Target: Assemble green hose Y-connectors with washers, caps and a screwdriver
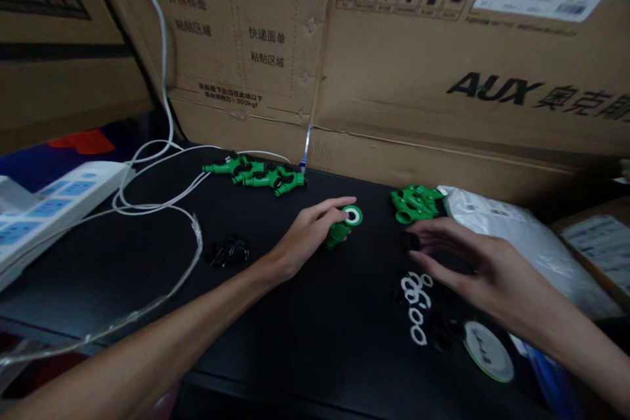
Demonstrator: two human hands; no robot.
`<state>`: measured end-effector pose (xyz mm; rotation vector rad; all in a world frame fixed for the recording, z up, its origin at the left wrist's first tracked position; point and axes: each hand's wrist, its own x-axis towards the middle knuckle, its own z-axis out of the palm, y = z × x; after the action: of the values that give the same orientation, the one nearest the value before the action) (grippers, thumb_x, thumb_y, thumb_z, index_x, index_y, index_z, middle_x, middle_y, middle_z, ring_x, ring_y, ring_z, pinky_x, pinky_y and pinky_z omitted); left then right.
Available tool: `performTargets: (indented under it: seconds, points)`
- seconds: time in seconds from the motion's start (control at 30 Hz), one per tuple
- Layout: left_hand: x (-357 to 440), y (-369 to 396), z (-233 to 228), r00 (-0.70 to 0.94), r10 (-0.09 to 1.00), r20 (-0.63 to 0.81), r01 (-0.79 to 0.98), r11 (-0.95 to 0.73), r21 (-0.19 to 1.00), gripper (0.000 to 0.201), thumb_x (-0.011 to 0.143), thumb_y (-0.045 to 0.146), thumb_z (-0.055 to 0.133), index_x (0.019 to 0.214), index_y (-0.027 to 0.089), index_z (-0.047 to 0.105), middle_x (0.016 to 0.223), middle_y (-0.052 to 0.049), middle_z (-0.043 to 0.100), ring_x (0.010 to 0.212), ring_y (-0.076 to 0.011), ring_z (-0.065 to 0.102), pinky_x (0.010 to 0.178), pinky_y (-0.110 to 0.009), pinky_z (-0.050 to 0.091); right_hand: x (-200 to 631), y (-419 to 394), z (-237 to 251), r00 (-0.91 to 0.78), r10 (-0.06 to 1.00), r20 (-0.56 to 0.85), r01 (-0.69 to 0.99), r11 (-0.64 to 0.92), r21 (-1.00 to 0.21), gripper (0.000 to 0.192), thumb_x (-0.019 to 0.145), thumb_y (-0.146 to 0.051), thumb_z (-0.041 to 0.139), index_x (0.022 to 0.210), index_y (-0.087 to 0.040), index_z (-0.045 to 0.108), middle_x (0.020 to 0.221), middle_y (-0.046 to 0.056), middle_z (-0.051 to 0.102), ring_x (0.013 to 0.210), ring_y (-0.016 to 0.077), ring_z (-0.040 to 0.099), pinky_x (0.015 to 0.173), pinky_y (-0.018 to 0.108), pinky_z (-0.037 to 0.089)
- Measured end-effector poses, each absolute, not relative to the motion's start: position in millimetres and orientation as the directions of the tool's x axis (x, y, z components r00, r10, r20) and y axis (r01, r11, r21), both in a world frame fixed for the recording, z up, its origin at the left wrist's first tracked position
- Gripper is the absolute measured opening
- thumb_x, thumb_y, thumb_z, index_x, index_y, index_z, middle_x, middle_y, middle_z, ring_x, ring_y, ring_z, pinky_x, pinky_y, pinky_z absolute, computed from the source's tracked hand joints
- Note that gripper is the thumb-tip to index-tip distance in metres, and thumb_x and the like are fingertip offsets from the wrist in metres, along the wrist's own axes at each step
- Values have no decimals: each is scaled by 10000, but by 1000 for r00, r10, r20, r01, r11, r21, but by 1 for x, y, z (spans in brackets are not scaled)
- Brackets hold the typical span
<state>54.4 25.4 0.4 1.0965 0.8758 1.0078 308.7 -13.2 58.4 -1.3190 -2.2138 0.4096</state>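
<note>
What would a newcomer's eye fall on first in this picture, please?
Probably the bright green part near the centre, held in the left hand, a white ring showing at its end. Next, the right hand, pinching a small black piece. Large AUX cartons fill the background.

black tabletop, large brown cardboard boxes along its far side, dim light
</note>
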Motion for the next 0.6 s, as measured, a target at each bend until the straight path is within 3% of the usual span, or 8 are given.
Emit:
performTargets:
  seconds: [0.17, 0.33, 0.5, 0.6]
  points:
    - [54, 25, 0, 260, 963, -63, -254, 131, 958, 585, 873, 321, 715, 1425, 207, 561, 1353, -139, 632, 930, -206, 683, 897, -396, 505, 262, 14, 56, -467, 795, 387, 615, 606, -505, 195, 889, -229, 672, 1081, -199, 677, 872, 30, 684, 750, 174, 680, 702, 323, 571]
    - [56, 25, -1, 246, 969, 27, -249, 36, 968, 614, 805, 292, 805, 1370, 185, 589, 1414, -158, 569, 1167, -283, 615, 836, -360, 556, 256, 19, 29, -467, 734, 493, 586, 675, -448, 244, 927, -160, 660, 1170, -164, 675, 874, 35, 635, 741, 160, 641, 665, 301, 556]
    - [56, 26, -4, 211, 976, 60, -212, -15, 977, 485, 892, 344, 728, 1344, 215, 610, 1411, -119, 594, 1228, -281, 593, 913, -381, 548, 257, 16, 20, -462, 687, 560, 604, 707, -369, 255, 900, -112, 705, 1152, -149, 698, 1159, 120, 691, 1047, 213, 698, 871, 326, 597]
    - [56, 26, -4, 167, 983, 72, -175, -42, 984, 568, 871, 327, 761, 1397, 244, 562, 1468, -94, 570, 1299, -267, 556, 1042, -401, 477, 256, 15, 18, -428, 710, 560, 590, 688, -422, 303, 887, -103, 722, 1181, -147, 663, 1145, 100, 735, 987, 184, 737, 900, 301, 612]
